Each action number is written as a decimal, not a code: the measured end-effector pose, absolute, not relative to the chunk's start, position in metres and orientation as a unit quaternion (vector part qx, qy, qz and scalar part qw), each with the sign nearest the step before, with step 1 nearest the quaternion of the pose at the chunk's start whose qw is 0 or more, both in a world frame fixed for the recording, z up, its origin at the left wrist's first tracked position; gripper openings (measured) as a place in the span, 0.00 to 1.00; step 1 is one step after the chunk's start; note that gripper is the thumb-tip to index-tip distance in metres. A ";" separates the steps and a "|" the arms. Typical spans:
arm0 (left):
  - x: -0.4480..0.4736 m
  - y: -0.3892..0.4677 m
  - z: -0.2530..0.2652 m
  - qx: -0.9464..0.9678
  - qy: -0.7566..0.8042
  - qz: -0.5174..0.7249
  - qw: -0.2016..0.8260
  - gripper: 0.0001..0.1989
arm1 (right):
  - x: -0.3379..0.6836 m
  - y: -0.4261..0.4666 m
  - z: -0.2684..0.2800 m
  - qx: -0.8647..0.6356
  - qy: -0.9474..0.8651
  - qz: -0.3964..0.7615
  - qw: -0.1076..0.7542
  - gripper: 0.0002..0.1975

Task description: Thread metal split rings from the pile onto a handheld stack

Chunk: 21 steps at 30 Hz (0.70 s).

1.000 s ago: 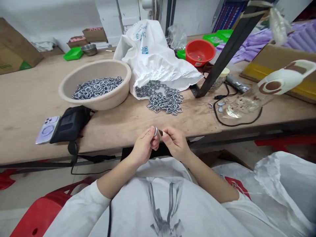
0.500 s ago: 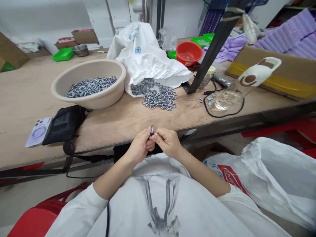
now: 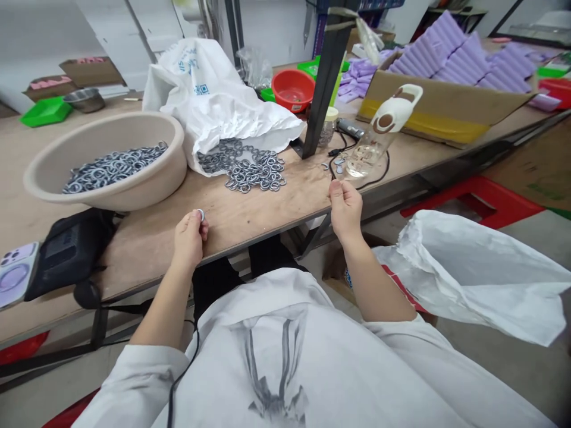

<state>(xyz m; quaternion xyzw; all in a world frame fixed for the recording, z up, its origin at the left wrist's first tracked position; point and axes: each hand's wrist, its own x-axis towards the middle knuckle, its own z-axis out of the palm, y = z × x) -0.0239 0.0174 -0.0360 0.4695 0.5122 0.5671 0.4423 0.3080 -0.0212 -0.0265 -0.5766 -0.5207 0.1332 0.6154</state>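
Note:
My left hand [image 3: 190, 238] is closed in a pinch on a metal ring [image 3: 201, 215], whose edge shows above the thumb, over the bench's front edge. My right hand [image 3: 345, 209] is held apart to the right, thumb pressed on curled fingers. What it holds, if anything, is hidden. Between and beyond the hands, a pile of grey metal rings [image 3: 256, 171] spills from a white woven sack [image 3: 241, 113] onto the wooden bench [image 3: 250, 217]. A wide beige basin [image 3: 147, 187] with many more rings [image 3: 116, 169] stands to the left.
A clear bottle [image 3: 368, 151] with a white lid and a black cable lie past my right hand, near a dark metal post [image 3: 323, 89]. A black pouch [image 3: 71, 246] and a phone [image 3: 18, 273] lie at left. An open white sack [image 3: 482, 267] stands below on the right.
My hands were together in front of my body, working on a ring and a small dark piece. They have parted, left hand leftward with the ring, right hand rightward. The view has turned right.

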 end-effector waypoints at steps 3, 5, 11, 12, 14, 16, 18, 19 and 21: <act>-0.023 0.019 -0.039 0.489 0.506 0.556 0.442 0.17 | 0.311 -0.031 -0.022 -0.580 -0.507 0.084 0.632 0.26; -0.021 0.017 -0.038 0.506 0.510 0.542 0.437 0.16 | 0.315 -0.035 -0.021 -0.582 -0.506 0.071 0.633 0.26; -0.020 0.016 -0.035 0.505 0.518 0.530 0.442 0.16 | 0.324 -0.036 -0.018 -0.583 -0.499 0.032 0.641 0.27; -0.021 0.016 -0.035 0.503 0.515 0.533 0.445 0.15 | 0.324 -0.037 -0.017 -0.580 -0.500 0.028 0.642 0.27; -0.023 0.016 -0.036 0.497 0.511 0.537 0.450 0.14 | 0.324 -0.038 -0.016 -0.578 -0.502 0.025 0.643 0.27; -0.024 0.016 -0.038 0.493 0.507 0.541 0.454 0.13 | 0.324 -0.041 -0.017 -0.579 -0.502 0.026 0.642 0.27; -0.025 0.016 -0.039 0.496 0.501 0.544 0.455 0.13 | 0.325 -0.043 -0.018 -0.577 -0.502 0.031 0.644 0.27; -0.026 0.016 -0.040 0.497 0.498 0.546 0.455 0.13 | 0.326 -0.045 -0.019 -0.577 -0.501 0.034 0.644 0.26; -0.027 0.017 -0.041 0.496 0.493 0.551 0.456 0.14 | 0.328 -0.046 -0.021 -0.580 -0.499 0.035 0.643 0.26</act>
